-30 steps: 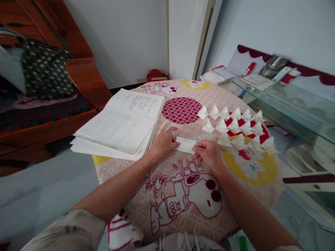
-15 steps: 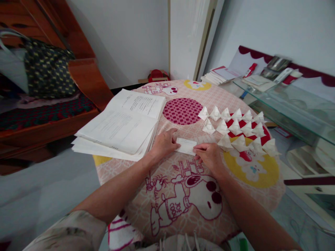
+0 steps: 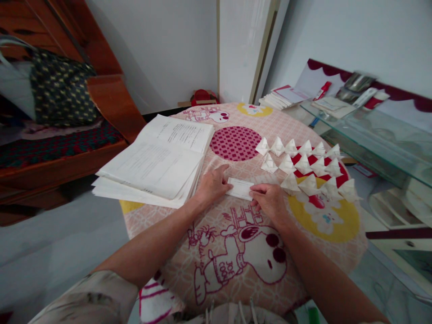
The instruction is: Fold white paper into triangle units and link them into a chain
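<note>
A small folded strip of white paper [image 3: 240, 188] lies flat on a round table under a pink cartoon-print cloth [image 3: 236, 252]. My left hand [image 3: 212, 183] rests on the strip's left end, fingers pressed down on it. On the strip's right end sits my right hand [image 3: 270, 201], its fingers curled and pinching the near edge. Several folded white paper triangles [image 3: 305, 166] stand in rows just right of my hands.
A thick stack of open printed pages [image 3: 158, 157] lies on the table's left side. A glass shelf [image 3: 367, 135] with books and small items stands to the right. A wooden bench with a patterned bag [image 3: 57, 90] is at the far left.
Almost nothing has moved. Both hands stay on the paper strip, with only slight shifting of the fingers along it.
</note>
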A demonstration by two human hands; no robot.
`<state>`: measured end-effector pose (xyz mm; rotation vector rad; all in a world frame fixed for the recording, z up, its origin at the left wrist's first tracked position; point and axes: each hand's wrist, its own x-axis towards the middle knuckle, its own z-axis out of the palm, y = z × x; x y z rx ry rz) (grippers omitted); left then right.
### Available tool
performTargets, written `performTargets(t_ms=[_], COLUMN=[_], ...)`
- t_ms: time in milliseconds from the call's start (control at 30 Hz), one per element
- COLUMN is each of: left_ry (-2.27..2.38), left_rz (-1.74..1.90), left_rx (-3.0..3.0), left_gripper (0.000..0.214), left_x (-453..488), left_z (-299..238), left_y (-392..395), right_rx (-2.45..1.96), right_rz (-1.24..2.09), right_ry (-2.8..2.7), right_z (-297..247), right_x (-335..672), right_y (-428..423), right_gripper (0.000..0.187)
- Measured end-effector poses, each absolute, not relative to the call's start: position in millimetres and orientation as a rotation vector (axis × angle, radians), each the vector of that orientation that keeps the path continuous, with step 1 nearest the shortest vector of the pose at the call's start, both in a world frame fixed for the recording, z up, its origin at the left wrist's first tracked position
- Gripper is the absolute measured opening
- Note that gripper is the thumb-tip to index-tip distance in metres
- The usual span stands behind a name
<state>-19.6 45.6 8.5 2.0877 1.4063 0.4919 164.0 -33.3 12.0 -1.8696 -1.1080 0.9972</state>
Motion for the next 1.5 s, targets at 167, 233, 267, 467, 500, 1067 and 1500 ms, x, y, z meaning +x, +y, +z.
performTargets(t_ms=[167,233,267,467,500,1067,1500], left_ry=[1.422,1.423,1.423,1.422,1.425,0.643,0.722], left_rz=[0.483,0.483,0.482,0.476,0.476,0.62,0.521], left_rx=[2.092,2.098,2.099,2.158,2.176,2.57,2.522], left_gripper=[0.07,0.069,0.069,0.061,0.057,0.033,0.026], left_x=[-18.5,-18.3,-18.2,-16.9,-16.6,-23.4,-25.6], left_z=[10.6,10.9,10.9,9.9,9.5,-6.7,-2.4], left_y=[45.2,45.2,45.2,45.4,45.2,53.8,52.2], right_rx=[-1.876,-1.883,-1.886,-1.973,-1.996,-2.115,-2.069], right_rz=[1.001,0.993,0.986,0.905,0.866,0.501,0.69], right_ry=[-1.12,-1.139,-1.149,-1.291,-1.345,-1.738,-1.703], right_z=[13.9,13.8,13.2,7.6,7.6,17.0,18.4], right_x=[163.7,163.7,163.8,165.0,165.3,177.7,182.9], right_y=[-33.1,-32.6,-32.1,-27.2,-26.4,-23.8,-24.2], right_gripper=[0.019,0.02,0.02,0.025,0.025,0.028,0.033])
